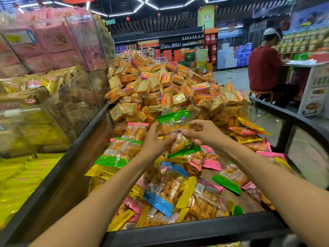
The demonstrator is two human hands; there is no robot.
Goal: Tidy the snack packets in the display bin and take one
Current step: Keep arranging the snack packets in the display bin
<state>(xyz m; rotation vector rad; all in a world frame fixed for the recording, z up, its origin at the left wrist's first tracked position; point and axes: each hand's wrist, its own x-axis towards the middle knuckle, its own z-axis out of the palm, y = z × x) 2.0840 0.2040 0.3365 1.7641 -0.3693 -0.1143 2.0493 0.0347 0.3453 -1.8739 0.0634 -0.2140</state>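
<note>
A clear snack packet with green ends (175, 122) is held up over the display bin (195, 227), standing upright between both hands. My left hand (156, 139) grips its left side with curled fingers. My right hand (203, 132) pinches its right side between thumb and fingers. Below them the bin holds several loose packets with green, pink, yellow and blue ends, among them a blue-ended packet (165, 186) near the front and a green-ended one (119, 150) at the left.
Behind a clear divider (178, 108) rises a tall heap of orange cracker packs (165, 84). Bins of yellow and pink packs stand to the left. A person in a red shirt (263, 68) sits at the back right. The bin's dark rim curves round the right side.
</note>
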